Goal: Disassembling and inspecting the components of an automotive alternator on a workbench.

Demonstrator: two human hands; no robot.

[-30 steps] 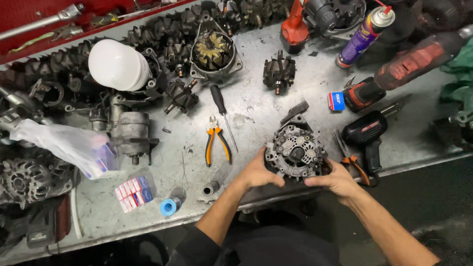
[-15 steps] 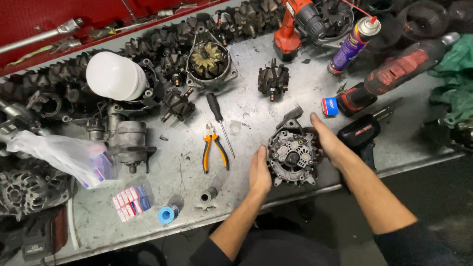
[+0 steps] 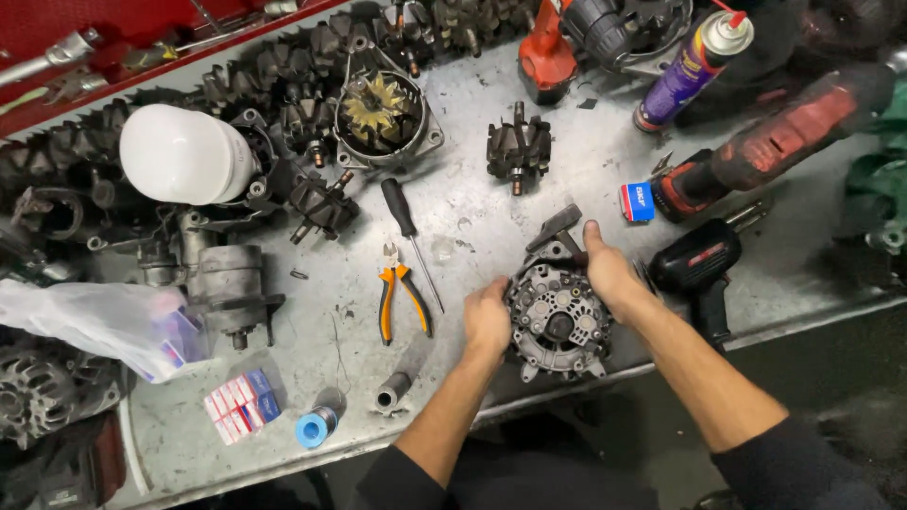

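Between my two hands sits the alternator (image 3: 557,319), flat on the tabletop (image 3: 472,212) near its front edge. Left fingers (image 3: 491,295) curl against its left rim; right fingers (image 3: 593,247) clamp its top right side — half a second ago that right hand (image 3: 612,276) lay open above it. Orange-handled pliers (image 3: 402,300) lie just left of my left hand (image 3: 487,319).
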